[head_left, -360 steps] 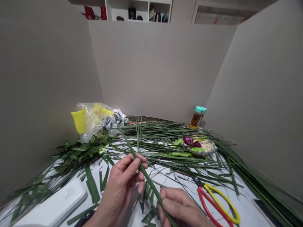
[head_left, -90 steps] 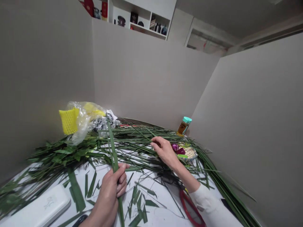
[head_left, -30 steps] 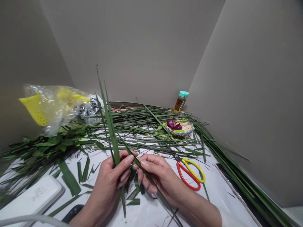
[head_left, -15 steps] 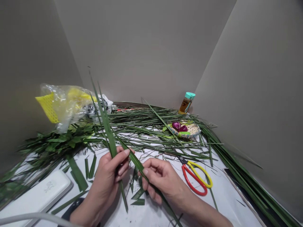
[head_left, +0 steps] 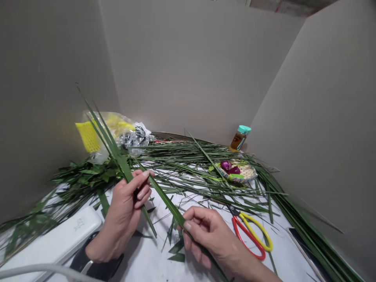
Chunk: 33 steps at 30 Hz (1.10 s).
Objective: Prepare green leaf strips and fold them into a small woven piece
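My left hand (head_left: 129,199) is closed around a small bunch of long green leaf blades (head_left: 125,166), whose thin tips point up and to the left. Thumb and fingers of that hand also pinch the upper end of another long leaf strip (head_left: 166,199). Lower down, my right hand (head_left: 202,231) grips the same strip between thumb and fingers, and its tail runs out below the palm. The strip lies taut and slanted between both hands. Scissors (head_left: 249,235) with one red and one yellow handle rest on the white table (head_left: 155,262), right of my right hand.
Leaf strips (head_left: 182,152) are heaped along the back, with long blades (head_left: 293,211) down the right. A woven basket (head_left: 249,172) holds purple onions (head_left: 226,165). Behind it leans a bottle (head_left: 239,139). A plastic bag (head_left: 114,133) and white power bank (head_left: 73,231) are at left.
My hands have moved apart along the strip, the right one sliding lower. The bunch in my left hand has tilted further left. The whole view has shifted slightly.
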{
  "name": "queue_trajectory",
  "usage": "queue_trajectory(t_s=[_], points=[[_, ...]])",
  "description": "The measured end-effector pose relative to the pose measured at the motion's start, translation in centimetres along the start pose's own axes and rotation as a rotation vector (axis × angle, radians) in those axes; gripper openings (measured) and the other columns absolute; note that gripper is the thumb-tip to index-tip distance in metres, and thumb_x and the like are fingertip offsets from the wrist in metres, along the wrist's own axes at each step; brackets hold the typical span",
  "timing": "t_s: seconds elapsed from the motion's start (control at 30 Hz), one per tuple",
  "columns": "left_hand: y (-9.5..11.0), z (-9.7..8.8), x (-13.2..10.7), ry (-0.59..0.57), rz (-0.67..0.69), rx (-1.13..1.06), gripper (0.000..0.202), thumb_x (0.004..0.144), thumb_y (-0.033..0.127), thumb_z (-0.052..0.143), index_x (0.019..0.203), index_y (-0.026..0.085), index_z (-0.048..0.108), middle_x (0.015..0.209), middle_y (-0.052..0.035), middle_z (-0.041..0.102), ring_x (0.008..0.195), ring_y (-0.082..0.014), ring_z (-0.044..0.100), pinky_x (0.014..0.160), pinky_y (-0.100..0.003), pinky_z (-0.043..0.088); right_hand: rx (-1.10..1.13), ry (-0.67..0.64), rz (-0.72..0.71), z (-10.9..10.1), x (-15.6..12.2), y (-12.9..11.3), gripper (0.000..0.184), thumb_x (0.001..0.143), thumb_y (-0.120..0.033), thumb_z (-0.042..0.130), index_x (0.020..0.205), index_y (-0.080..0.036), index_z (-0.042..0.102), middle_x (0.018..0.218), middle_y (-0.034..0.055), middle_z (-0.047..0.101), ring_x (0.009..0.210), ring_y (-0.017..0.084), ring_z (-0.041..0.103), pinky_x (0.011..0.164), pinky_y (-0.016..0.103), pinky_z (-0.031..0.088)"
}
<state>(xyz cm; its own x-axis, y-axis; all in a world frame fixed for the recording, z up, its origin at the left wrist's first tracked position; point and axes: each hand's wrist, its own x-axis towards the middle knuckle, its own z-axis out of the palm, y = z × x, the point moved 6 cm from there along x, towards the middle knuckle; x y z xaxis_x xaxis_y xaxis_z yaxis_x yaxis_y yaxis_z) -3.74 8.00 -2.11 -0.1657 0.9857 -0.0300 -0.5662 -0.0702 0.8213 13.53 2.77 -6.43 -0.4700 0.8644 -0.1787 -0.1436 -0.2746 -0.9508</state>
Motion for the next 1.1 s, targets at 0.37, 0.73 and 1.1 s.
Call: queue_trajectory(t_s=[0.37,0.73,1.1], points=[[-1.0,-0.8,0.6,0.004,0.044,-0.008,0.016,0.083,0.023,0.073,0.084,0.015,0.060,0.068,0.0064,0.055,0.042,-0.0026,0.036,0.033,-0.014,0.025,-0.038,0.191,-0.075,-1.9,0.9,-0.4,0.048,0.076,-0.053,0.077,0.103,-0.018,0.059,0.066,-0.0025,0.062,0.042,0.003,0.038,0.035,0.012,0.025],[-5.6,4.0,4.3,-0.095,-0.191,0.227,0.031,0.093,0.032,0.063,0.120,0.017,0.061,0.116,-0.0084,0.066,0.092,-0.0219,0.067,0.076,-0.041,0.059,0.043,0.382,-0.336,-6.3,0.8,-3.7,0.043,0.077,-0.049,0.076,0.101,-0.019,0.056,0.072,0.0000,0.060,0.049,0.006,0.039,0.039,0.013,0.028],[-4.6,7.2,2.8,-0.329,-0.063,0.404,0.017,0.090,0.028,0.067,0.102,0.015,0.066,0.103,-0.0051,0.069,0.090,-0.0208,0.067,0.079,-0.041,0.056,-0.436,0.567,-0.575,-7.2,0.6,-5.2,0.011,0.081,-0.026,0.060,0.089,-0.020,0.062,0.079,0.0019,0.064,0.071,0.017,0.060,0.066,0.027,0.047]])
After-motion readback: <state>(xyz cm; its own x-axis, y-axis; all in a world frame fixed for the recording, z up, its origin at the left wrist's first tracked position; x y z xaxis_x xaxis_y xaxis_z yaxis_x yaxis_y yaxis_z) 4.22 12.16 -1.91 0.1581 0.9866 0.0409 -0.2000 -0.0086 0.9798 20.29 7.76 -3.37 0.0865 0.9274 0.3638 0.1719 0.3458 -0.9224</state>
